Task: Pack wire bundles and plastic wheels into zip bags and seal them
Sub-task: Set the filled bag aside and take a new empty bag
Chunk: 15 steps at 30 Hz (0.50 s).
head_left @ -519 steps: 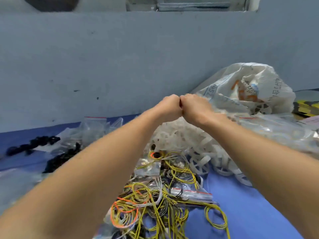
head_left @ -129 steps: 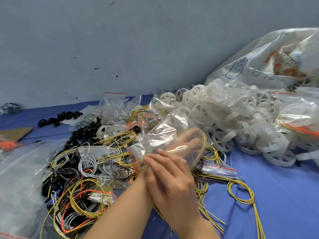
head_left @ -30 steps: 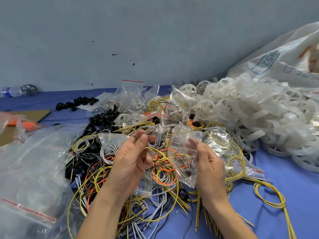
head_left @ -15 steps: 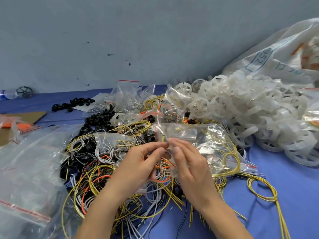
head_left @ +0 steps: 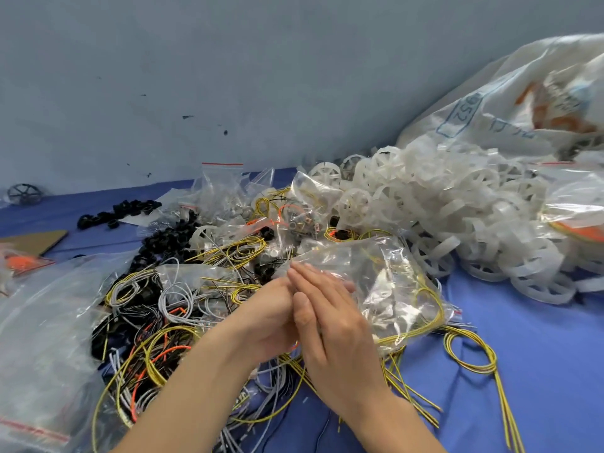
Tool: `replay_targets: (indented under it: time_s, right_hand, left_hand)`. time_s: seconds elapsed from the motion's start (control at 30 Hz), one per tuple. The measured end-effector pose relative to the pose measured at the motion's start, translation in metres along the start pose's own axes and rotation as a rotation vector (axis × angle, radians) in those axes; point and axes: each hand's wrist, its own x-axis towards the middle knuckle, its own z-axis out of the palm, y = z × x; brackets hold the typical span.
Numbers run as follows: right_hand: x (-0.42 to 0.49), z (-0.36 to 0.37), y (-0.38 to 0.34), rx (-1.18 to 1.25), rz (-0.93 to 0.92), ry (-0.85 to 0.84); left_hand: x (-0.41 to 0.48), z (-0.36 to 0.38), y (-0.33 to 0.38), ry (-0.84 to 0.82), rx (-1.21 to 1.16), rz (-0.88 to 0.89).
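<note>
A clear zip bag (head_left: 385,279) holding a yellow wire bundle (head_left: 425,325) lies over the heap of loose wire bundles (head_left: 170,322). My left hand (head_left: 261,322) and my right hand (head_left: 327,325) meet palm to palm at the bag's left edge. Their fingers are straight and press the bag's edge between them. The right hand lies on top and hides most of the left fingers and the bag's seal. A big pile of white plastic wheels (head_left: 441,217) spreads behind and to the right.
A large clear bag (head_left: 42,322) lies at the left. A white sack (head_left: 523,103) leans on the wall at the right, above a filled zip bag (head_left: 575,210). Black rings (head_left: 121,212), cardboard (head_left: 36,240) and a black wheel (head_left: 24,194) sit at the back left. A yellow wire loop (head_left: 470,354) lies on the blue cloth.
My hands have closed together from a fingertip pinch to flat palms pressing the bag's edge. The bag now lies flatter, stretched out to the right.
</note>
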Motion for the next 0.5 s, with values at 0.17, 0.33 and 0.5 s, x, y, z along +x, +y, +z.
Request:
replay_targets:
  time_s: [0.17, 0.33, 0.5]
  right_hand:
    - [0.001, -0.001, 0.001, -0.038, -0.048, 0.005]
    - [0.005, -0.013, 0.012, -0.171, 0.144, 0.063]
    - [0.001, -0.01, 0.015, -0.317, 0.176, -0.058]
  left_hand:
    - [0.006, 0.011, -0.004, -0.077, -0.24, -0.071]
    - [0.017, 0.018, -0.005, -0.027, -0.272, -0.064]
    - [0.024, 0.016, -0.013, 0.091, -0.402, -0.094]
